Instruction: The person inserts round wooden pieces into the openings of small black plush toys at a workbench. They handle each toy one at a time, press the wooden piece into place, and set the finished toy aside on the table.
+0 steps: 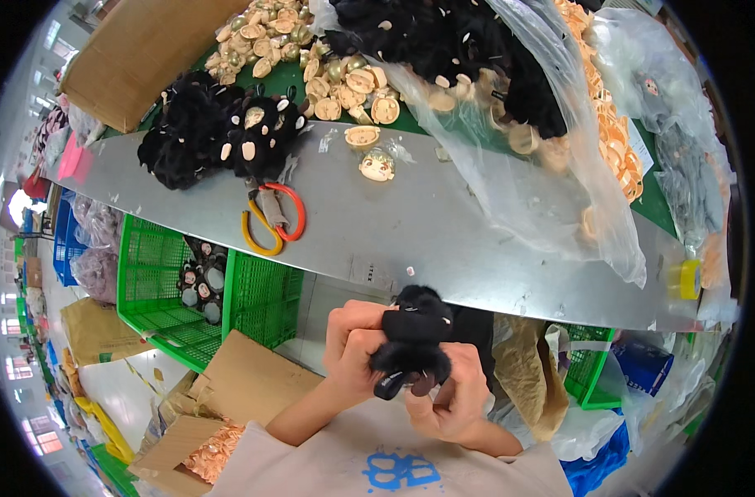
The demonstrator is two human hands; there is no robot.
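Both my hands hold a small black plush toy (417, 327) just off the front edge of the metal table (336, 224). The fingers of my left hand (354, 344) are curled round its left side. My right hand (456, 402) is closed on its lower right, thumb pressed near a dark, smooth part at the bottom. A black loop hangs from the plush. Beyond my hands, on the table, lie scissors (275, 207) with one orange-red and one yellow handle. A painted doll face (377, 165) and a beige shell piece (362, 137) sit farther back.
Black plush pieces (187, 124) are heaped at the back left. Beige face shells (344, 87) are piled behind, beside a clear plastic bag (551, 182) of black plush. Green crates (174, 286) and a cardboard box (253, 377) stand left below the table; yellow tape (689, 279) lies far right.
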